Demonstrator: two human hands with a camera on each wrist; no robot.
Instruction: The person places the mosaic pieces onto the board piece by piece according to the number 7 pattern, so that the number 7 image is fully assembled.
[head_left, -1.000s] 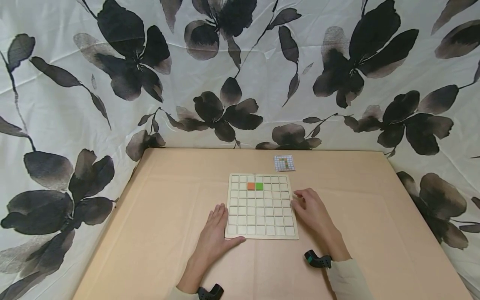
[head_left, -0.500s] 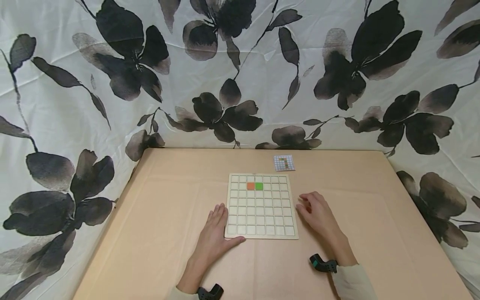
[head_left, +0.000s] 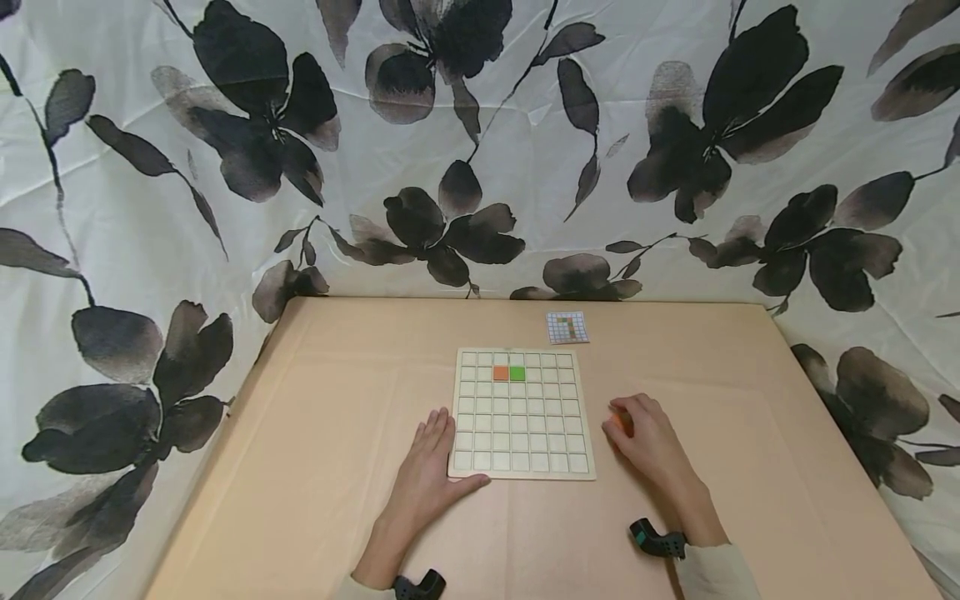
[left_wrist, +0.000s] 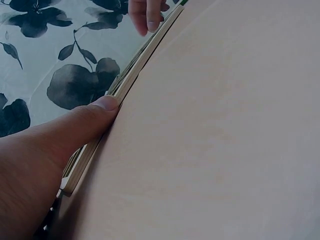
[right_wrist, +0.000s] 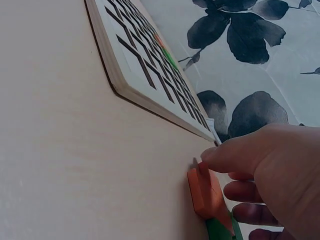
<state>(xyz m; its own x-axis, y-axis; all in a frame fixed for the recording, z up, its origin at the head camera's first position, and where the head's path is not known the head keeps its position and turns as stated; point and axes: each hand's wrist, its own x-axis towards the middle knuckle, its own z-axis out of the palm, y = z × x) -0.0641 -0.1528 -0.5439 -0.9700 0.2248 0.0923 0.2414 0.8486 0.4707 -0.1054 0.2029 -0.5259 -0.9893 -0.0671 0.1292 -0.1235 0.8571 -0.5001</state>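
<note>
A pale grid board (head_left: 517, 417) lies on the table, with an orange tile (head_left: 501, 373) and a green tile (head_left: 517, 373) side by side in its second row. My left hand (head_left: 423, 471) steadies the board: straight fingers lie along its left edge and the thumb touches its front edge. To the right of the board, my right hand (head_left: 651, 437) pinches a loose orange tile (right_wrist: 212, 192) between thumb and fingers. Right against it are another orange piece (right_wrist: 198, 195) and a green one (right_wrist: 219, 229), partly hidden by the hand.
A small printed card (head_left: 567, 327) with a coloured grid pattern lies behind the board. The light tan table (head_left: 337, 375) ends at the back against a white cloth (head_left: 337, 167) printed with dark flowers.
My right hand has drawn away from the board's right edge, rightward and slightly nearer me. Orange now shows between its thumb and fingers. My left hand has stayed at the board.
</note>
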